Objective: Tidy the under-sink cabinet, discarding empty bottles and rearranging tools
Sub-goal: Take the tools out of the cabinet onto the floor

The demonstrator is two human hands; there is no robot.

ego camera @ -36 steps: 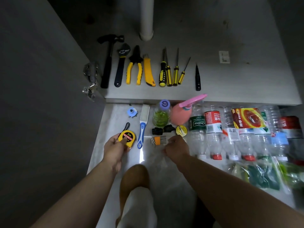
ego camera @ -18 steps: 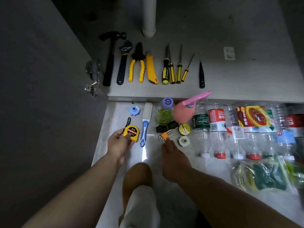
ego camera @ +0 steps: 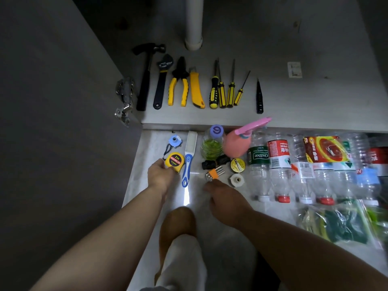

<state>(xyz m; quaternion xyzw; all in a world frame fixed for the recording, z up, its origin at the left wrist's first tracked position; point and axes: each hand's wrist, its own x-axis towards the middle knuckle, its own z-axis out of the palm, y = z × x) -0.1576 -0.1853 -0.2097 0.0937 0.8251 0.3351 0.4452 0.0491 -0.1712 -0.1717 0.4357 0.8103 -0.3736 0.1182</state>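
On the cabinet floor (ego camera: 294, 106) lie a hammer (ego camera: 147, 74), a wrench (ego camera: 162, 80), yellow pliers (ego camera: 179, 85), a yellow knife (ego camera: 196, 89), several screwdrivers (ego camera: 225, 89) and a black tool (ego camera: 259, 97) in a row. On the tiled floor below, my left hand (ego camera: 160, 175) grips a yellow tape measure (ego camera: 174, 161). My right hand (ego camera: 225, 198) hovers just below an orange hex key set (ego camera: 214, 172), fingers apart, holding nothing. Several empty plastic bottles (ego camera: 279, 164) lie in a row at the right.
A blue-handled brush (ego camera: 189, 158), a green-filled jar (ego camera: 213, 143), a pink spray bottle (ego camera: 237, 141), tape rolls (ego camera: 237, 164), a white roll (ego camera: 236, 180) and a blue fitting (ego camera: 174, 140) lie nearby. Bagged green items (ego camera: 336, 225) sit at right. A white pipe (ego camera: 194, 22) and door hinge (ego camera: 125, 99) flank the cabinet.
My right hand has drawn back from the small items, uncovering the hex key set and the white roll. My left hand keeps hold of the tape measure.
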